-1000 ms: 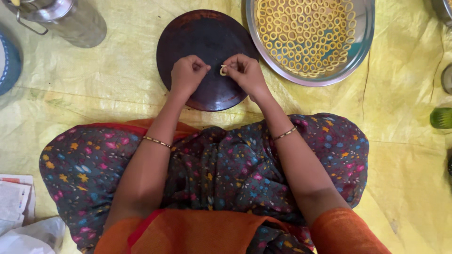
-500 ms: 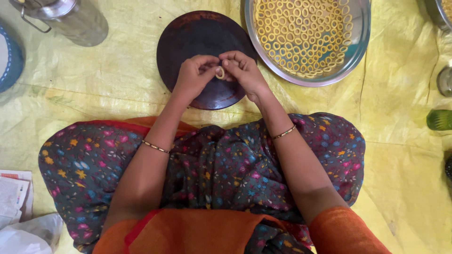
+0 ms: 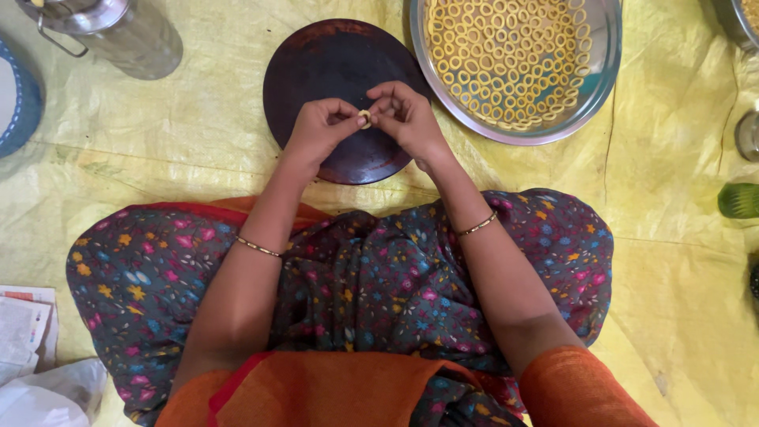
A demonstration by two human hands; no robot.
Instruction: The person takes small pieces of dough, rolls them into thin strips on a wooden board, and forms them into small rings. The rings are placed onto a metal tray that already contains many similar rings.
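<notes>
My left hand [image 3: 320, 130] and my right hand [image 3: 407, 117] meet above a dark round board [image 3: 336, 59] on the floor. Between their fingertips they pinch a small pale dough ring [image 3: 364, 118], held just off the board. To the upper right stands a wide steel plate [image 3: 597, 87] filled with several finished yellow dough rings [image 3: 506, 55]. Thin bangles circle both wrists. My lap, in dark flowered cloth, lies below the hands.
A yellow sheet [image 3: 158, 150] covers the floor. A steel canister [image 3: 118, 32] lies at the top left beside a blue-rimmed object [image 3: 24, 103]. Papers and a white bag [image 3: 32, 364] sit at the bottom left. A green item [image 3: 739, 200] and a small metal vessel [image 3: 747, 134] are at the right edge.
Both hands have lifted slightly off the board and drawn closer together, and the dough strip has been closed into a ring between the fingertips.
</notes>
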